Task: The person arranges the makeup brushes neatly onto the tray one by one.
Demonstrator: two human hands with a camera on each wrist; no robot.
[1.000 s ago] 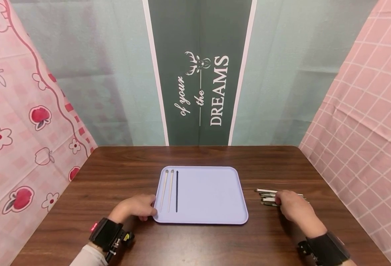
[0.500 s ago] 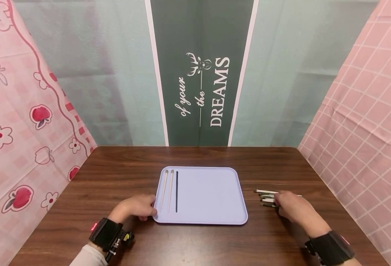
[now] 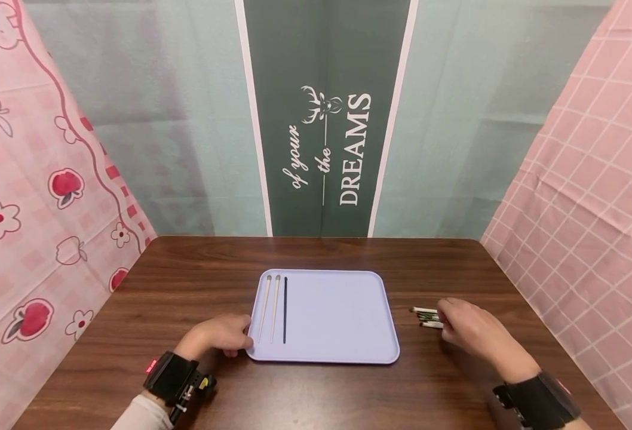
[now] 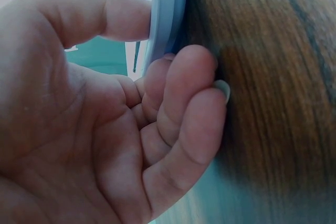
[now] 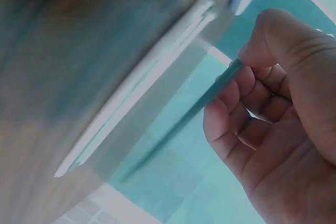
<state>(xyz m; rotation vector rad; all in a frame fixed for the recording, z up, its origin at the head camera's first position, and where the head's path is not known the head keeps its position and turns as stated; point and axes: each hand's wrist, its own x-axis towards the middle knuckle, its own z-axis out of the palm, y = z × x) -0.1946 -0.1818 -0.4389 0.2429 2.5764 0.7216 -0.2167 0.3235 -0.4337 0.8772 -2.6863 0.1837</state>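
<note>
A pale lilac tray (image 3: 337, 316) lies on the table. My left hand (image 3: 220, 333) grips its left edge, thumb over the rim (image 4: 165, 14) and curled fingers below, against the table. In the tray, two slim white-handled brushes (image 3: 275, 304) and a thin black brush (image 3: 285, 310) lie side by side at the left. To the right of the tray, my right hand (image 3: 472, 328) pinches a slim dark brush (image 5: 184, 121) between thumb and fingers, raised off the table. Beneath that hand lies a small pile of white and dark brushes (image 3: 425, 310), partly hidden by it.
The brown wood-grain table (image 3: 316, 394) carries everything. Green cloth with printed lettering (image 3: 322, 149) hangs behind it. Pink patterned cloths hang at the left (image 3: 31, 239) and right (image 3: 574, 239). Black camera straps sit on both wrists (image 3: 172, 377).
My right hand has lifted slightly from the pile, taking one dark brush with it. Fewer brushes show below the hand. My left hand stays on the tray's edge.
</note>
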